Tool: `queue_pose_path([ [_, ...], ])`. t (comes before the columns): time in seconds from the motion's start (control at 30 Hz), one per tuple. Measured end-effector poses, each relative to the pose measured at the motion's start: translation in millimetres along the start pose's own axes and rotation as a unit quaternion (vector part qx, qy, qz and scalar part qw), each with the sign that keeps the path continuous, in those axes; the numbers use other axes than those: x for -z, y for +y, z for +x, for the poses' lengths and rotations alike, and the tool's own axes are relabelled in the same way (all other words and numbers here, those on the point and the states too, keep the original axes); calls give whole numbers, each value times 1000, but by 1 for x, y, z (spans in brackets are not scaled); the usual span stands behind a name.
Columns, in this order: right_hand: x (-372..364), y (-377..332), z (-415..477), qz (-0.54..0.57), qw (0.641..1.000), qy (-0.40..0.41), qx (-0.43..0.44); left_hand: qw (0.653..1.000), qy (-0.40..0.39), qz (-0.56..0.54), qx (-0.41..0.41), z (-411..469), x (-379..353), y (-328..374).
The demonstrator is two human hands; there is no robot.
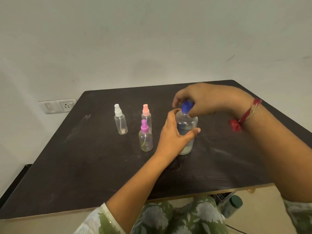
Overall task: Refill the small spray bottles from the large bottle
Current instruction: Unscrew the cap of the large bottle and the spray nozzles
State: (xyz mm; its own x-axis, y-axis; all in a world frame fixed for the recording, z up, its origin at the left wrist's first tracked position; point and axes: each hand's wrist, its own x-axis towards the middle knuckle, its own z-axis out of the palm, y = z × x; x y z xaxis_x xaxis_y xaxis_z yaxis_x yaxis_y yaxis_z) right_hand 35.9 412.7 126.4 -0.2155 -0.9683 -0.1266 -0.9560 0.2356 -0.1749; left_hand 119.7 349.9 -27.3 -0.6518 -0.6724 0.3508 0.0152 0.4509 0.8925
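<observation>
- On the dark brown wooden table (84, 166), right of its middle, a large clear plastic bottle (187, 122) stands upright, its base touching the tabletop and a pale liquid showing in its lower part.
- A rounded blue cap (186, 107) sits on the bottle's neck.
- The left hand (173, 137) grips the bottle's body from the left side, fingers curled behind it and the thumb lying across the front over a bluish label.
- The right hand (204, 100) comes down from the far right and pinches the blue cap between curled fingertips and thumb; whether the cap is loose or tight cannot be told.
- A red and cream thread band (246, 114) is tied round the right wrist, with a red tassel hanging under it.
- Three small clear plastic spray bottles stand upright to the left of the large bottle, all with their spray tops on.
- The white-topped spray bottle (120, 122) is farthest left and apart from the other two.
- The pink-topped spray bottle (146, 114) stands on the far side, partly hidden behind the purple-topped spray bottle (145, 139), which is nearest the left hand without touching it.
- A white wall socket plate (57, 106) shows on the pale wall beyond the table's far left edge.
- Near the table's front edge are a green floral garment (168, 215) and, lower right, a jar with a dark green lid (233, 206).
</observation>
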Motion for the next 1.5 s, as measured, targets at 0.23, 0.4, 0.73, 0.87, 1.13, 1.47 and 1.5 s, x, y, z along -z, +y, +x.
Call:
queue_pose_path([
  [0.23, -12, 2, 3, -39, 992, 115, -36, 1000, 9, -15, -8, 0, -1, -1],
  [0.4, -11, 2, 4, -24, 995, 94, -9, 1000, 0, -7, -3, -1, 0, 0],
  [0.73, -13, 0, 2, -69, 986, 141, -61, 1000, 6, -10, -5, -1, -1, 0],
  [0.87, -9, -2, 1, -39, 994, 103, -21, 1000, 2, -9, -3, -1, -1, 0],
  [1.13, -10, 6, 0, -21, 997, 76, -22, 1000, 8, -18, -7, -1, -2, -1],
  [1.47, -13, 14, -1, 34, 996, 74, 40, 1000, 4, -12, -13, 1, -1, -4],
  [1.5, -14, 19, -3, 71, 993, 88, 43, 1000, 5, -8, -14, 1, -1, -4],
])
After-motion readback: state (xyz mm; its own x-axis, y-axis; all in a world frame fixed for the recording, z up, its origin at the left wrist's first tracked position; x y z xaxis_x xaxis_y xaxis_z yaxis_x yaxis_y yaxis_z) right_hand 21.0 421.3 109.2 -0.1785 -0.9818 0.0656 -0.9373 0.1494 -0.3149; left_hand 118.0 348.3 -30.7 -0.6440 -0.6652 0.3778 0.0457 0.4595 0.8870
